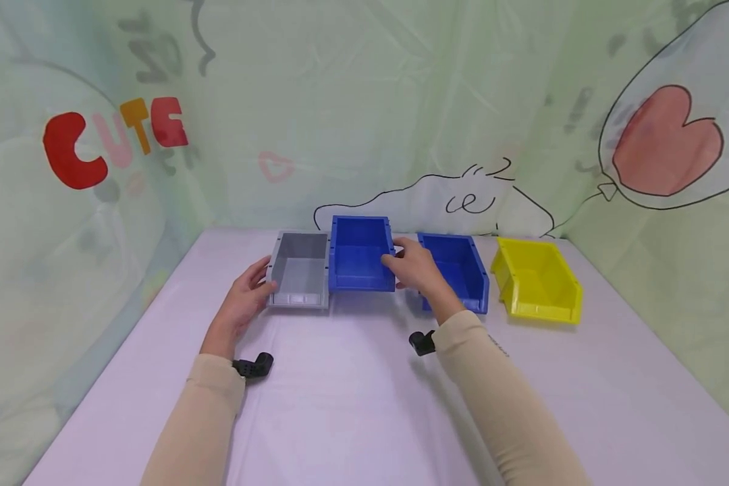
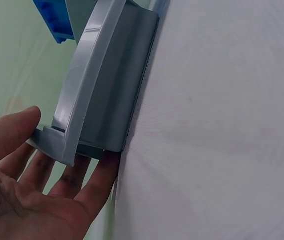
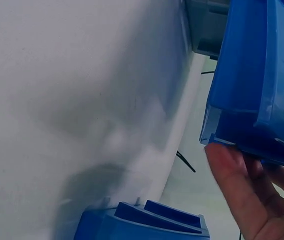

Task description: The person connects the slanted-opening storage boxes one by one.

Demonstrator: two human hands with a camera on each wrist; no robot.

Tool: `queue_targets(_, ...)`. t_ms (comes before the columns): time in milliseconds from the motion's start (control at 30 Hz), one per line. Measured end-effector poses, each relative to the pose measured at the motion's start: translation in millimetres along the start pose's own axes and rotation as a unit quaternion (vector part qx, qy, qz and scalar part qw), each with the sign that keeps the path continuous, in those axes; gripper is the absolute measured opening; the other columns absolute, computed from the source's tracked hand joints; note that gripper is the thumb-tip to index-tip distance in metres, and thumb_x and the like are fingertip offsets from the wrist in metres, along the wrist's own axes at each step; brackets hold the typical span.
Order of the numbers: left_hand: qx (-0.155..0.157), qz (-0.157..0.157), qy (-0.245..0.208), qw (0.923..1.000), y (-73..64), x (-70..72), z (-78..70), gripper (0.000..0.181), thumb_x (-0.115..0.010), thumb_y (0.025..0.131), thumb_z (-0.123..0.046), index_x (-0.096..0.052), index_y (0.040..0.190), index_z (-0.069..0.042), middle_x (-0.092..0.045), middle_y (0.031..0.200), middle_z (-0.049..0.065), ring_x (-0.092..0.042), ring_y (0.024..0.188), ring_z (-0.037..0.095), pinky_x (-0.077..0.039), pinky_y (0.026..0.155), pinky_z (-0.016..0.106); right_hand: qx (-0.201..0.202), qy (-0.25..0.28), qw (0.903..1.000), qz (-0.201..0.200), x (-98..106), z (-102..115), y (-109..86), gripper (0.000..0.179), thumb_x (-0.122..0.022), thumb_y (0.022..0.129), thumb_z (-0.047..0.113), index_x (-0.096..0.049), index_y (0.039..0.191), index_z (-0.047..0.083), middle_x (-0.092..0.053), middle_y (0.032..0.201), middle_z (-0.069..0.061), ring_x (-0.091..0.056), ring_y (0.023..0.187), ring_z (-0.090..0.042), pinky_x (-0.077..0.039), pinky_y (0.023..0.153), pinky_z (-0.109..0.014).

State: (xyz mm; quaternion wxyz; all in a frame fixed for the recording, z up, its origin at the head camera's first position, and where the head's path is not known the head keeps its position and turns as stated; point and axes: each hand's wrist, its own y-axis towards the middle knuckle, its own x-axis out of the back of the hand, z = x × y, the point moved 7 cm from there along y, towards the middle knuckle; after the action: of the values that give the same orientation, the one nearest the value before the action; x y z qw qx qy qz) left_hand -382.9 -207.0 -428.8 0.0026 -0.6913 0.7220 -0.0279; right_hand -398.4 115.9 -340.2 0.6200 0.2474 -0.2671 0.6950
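Note:
My left hand (image 1: 243, 302) holds the left side wall of a grey plastic bin (image 1: 299, 277). In the left wrist view the thumb lies at the rim of the grey bin (image 2: 99, 75), with the fingers along its outer side. With my right hand (image 1: 416, 266) I grip the right wall of a blue bin (image 1: 361, 248), thumb at its rim. That blue bin (image 3: 246, 60) is raised off the table in the right wrist view, its shadow falling below. In the head view it sits right beside the grey bin, slightly higher.
Right of my right hand, a second blue bin (image 1: 458, 270) stands on the white table (image 1: 340, 398), partly hidden by the hand. Farther right is a yellow bin (image 1: 541, 280). A printed curtain (image 1: 364, 108) hangs behind the table. Each wrist wears a black camera mount (image 1: 255, 366).

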Motion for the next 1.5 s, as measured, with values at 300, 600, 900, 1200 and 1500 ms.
queue_targets(300, -0.006, 0.010, 0.007, 0.9999, 5.3, -2.6, -4.0, 0.070, -0.056, 0.105, -0.005, -0.026, 0.166, -0.021, -0.027, 0.171, 0.010, -0.033, 0.153, 0.032, -0.033, 0.123, 0.053, 0.075, -0.099, 0.9908, -0.054, 7.6, 16.7, -5.3, 0.080, -0.059, 0.103, 0.042, -0.020, 0.165, 0.009, -0.037, 0.162, -0.025, -0.038, 0.149, -0.044, -0.038, 0.118, -0.061)
queue_targets(600, -0.006, 0.018, 0.003, 0.9998, 7.2, -9.2, -9.0, 0.070, -0.055, 0.105, -0.004, -0.025, 0.166, -0.021, -0.026, 0.172, 0.010, -0.035, 0.151, 0.031, -0.036, 0.120, 0.050, 0.235, -0.205, 0.9475, -0.070, -9.5, 54.2, -19.6, 0.082, -0.065, 0.100, 0.045, -0.024, 0.166, 0.020, -0.028, 0.168, -0.016, -0.030, 0.154, -0.042, -0.030, 0.122, -0.062)
queue_targets(900, -0.013, 0.020, -0.003, 0.9997, 4.4, -4.7, -7.2, 0.070, -0.053, 0.105, -0.002, -0.023, 0.166, -0.019, -0.024, 0.172, 0.012, -0.035, 0.151, 0.033, -0.035, 0.121, 0.051, 0.233, -0.200, 0.9515, 0.015, -44.4, 67.0, -14.1, 0.079, -0.063, 0.101, 0.048, -0.023, 0.166, 0.026, -0.018, 0.173, -0.009, -0.046, 0.145, -0.042, -0.042, 0.115, -0.060)
queue_targets(1200, -0.006, 0.016, 0.004, 0.9998, -0.6, 3.6, -2.7, 0.070, -0.052, 0.106, -0.003, -0.022, 0.167, -0.020, -0.022, 0.172, 0.012, -0.035, 0.152, 0.032, -0.044, 0.111, 0.035, 0.229, -0.215, 0.9481, 0.050, -69.1, 70.9, -11.2, 0.072, -0.063, 0.104, 0.033, -0.029, 0.165, 0.020, -0.020, 0.174, -0.003, -0.050, 0.143, -0.035, -0.044, 0.117, -0.051)
queue_targets(1500, -0.005, 0.014, 0.004, 0.9999, -2.5, -3.0, 2.2, 0.069, -0.050, 0.107, -0.003, -0.022, 0.167, -0.020, -0.022, 0.173, 0.011, -0.033, 0.154, 0.031, -0.038, 0.120, 0.045, 0.217, -0.219, 0.9501, 0.047, -72.4, 65.3, -13.1, 0.073, -0.063, 0.103, 0.037, -0.027, 0.165, 0.021, -0.016, 0.175, 0.002, -0.066, 0.124, -0.032, -0.047, 0.114, -0.052)
